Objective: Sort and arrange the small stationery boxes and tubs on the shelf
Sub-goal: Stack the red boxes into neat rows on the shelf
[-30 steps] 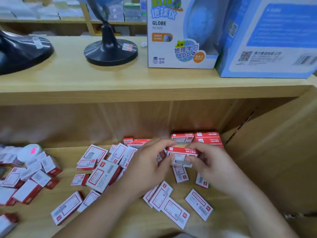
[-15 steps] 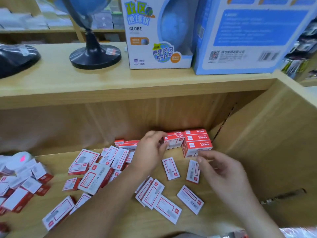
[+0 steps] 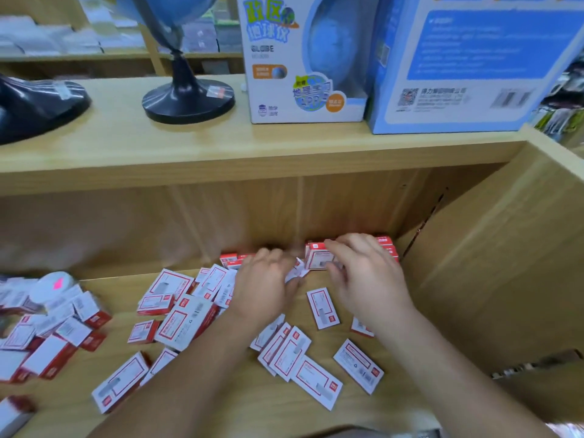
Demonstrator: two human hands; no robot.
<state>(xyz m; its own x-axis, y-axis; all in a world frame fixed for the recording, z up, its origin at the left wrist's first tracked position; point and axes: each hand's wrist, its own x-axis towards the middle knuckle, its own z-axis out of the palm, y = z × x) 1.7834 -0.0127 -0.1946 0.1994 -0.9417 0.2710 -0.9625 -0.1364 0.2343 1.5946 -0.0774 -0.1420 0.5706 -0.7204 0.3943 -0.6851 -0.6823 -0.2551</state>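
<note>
Many small red-and-white stationery boxes (image 3: 186, 320) lie scattered on the lower wooden shelf (image 3: 240, 403). A neat stack of the same boxes (image 3: 387, 245) stands in the back right corner. My right hand (image 3: 363, 279) reaches to the stack, with its fingers and thumb curled round the stack's left front box (image 3: 316, 259). Just to the left, my left hand (image 3: 265, 289) pinches a tilted, blurred small box (image 3: 297, 270) at its fingertips. A round white tub (image 3: 53, 284) with a pink sticker sits among the boxes at far left.
The shelf's right side wall (image 3: 493, 263) stands close beside the stack. On the top shelf are a globe stand (image 3: 188, 99), a globe carton (image 3: 303, 58) and a blue carton (image 3: 474, 64). Several loose boxes (image 3: 316, 380) lie between my forearms.
My right hand moved up from the shelf floor to the stack and took hold of its front box. My left hand drew back a little to the left with a small box.
</note>
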